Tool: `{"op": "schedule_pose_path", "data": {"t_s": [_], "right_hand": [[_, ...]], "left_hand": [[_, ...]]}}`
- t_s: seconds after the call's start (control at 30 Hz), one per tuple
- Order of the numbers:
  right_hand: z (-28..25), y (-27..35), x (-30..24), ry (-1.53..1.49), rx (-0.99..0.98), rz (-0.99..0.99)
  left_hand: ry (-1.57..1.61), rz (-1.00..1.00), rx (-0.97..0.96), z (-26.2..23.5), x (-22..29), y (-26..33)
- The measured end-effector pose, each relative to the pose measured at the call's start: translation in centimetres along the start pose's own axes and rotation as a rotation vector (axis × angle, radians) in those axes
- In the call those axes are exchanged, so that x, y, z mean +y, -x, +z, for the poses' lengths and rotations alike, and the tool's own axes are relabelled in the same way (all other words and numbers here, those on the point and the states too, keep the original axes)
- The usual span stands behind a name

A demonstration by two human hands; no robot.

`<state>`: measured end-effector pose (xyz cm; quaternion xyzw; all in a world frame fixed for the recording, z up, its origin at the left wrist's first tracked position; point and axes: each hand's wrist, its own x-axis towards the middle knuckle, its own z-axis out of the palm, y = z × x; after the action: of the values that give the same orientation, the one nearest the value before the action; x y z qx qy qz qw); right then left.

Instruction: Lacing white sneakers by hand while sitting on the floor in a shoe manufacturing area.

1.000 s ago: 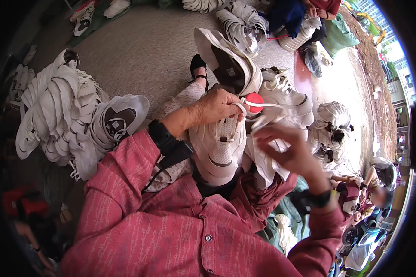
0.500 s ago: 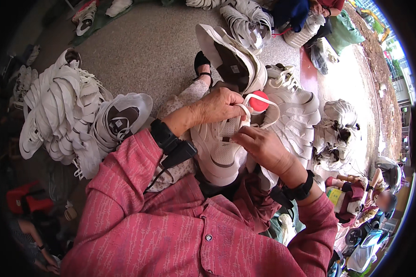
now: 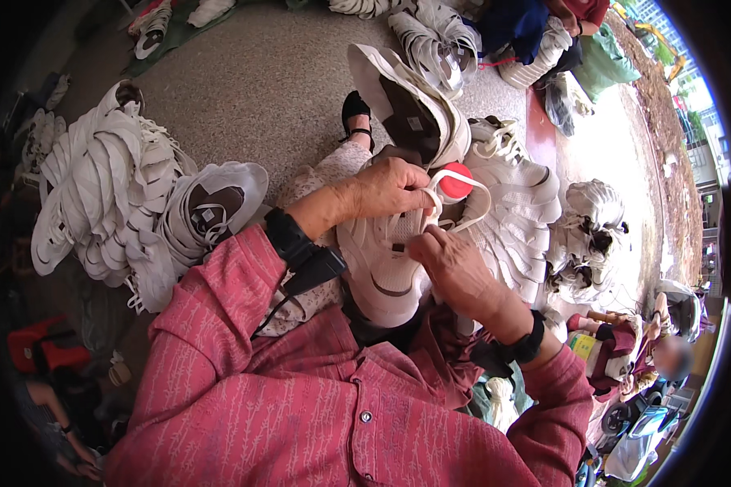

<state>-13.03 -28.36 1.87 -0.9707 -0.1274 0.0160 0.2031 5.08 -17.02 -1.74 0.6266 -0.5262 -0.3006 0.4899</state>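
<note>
A white mesh shoe upper (image 3: pixel 386 280) rests across my lap, toe toward me. At its lacing, my left hand (image 3: pixel 394 187) is closed, pinching a cream shoelace (image 3: pixel 486 199) between thumb and fingers. From there the lace loops out to the right and curves back to the eyelets beside my right hand (image 3: pixel 459 272). That hand is closed too, its thumb and forefinger pressed together on the lace near the eyelets; its fingertips partly hide the grip. A round red object (image 3: pixel 455 180) sits just behind the loop. Beyond it another upper (image 3: pixel 410 114) stands with its dark lining showing.
Overlapping uppers (image 3: pixel 508 215) lie close on my right. A large heap of uppers (image 3: pixel 110 187) is on the left, and another bundle (image 3: pixel 437 45) lies on the floor ahead. Other people work at the far right and top. A green sack (image 3: pixel 605 61) stands at the upper right.
My right hand has shifted slightly and turned, its fingers curling in more tightly by the lacing. My left hand keeps its pinch, and the lace loop stays nearly the same.
</note>
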Motion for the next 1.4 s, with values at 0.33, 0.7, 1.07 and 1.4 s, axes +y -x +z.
{"op": "schedule_pose_path", "data": {"t_s": [0.33,0.7,1.07,1.4], "right_hand": [[-2.1,0.1,1.6,0.000,0.148,-0.157],[-2.4,-0.9,1.6,0.272,0.078,-0.428],[0.8,-0.7,2.0,0.267,0.426,-0.298],[2.6,0.3,2.1,-0.111,0.342,-0.152]], "left_hand": [[-0.048,-0.030,-0.009,-0.3,0.4,-0.1],[-0.057,-0.102,-0.084,-0.4,0.6,-0.1],[-0.033,-0.004,0.008,-0.1,-0.2,0.2],[0.824,-0.223,0.362,0.4,-1.3,0.3]]}}
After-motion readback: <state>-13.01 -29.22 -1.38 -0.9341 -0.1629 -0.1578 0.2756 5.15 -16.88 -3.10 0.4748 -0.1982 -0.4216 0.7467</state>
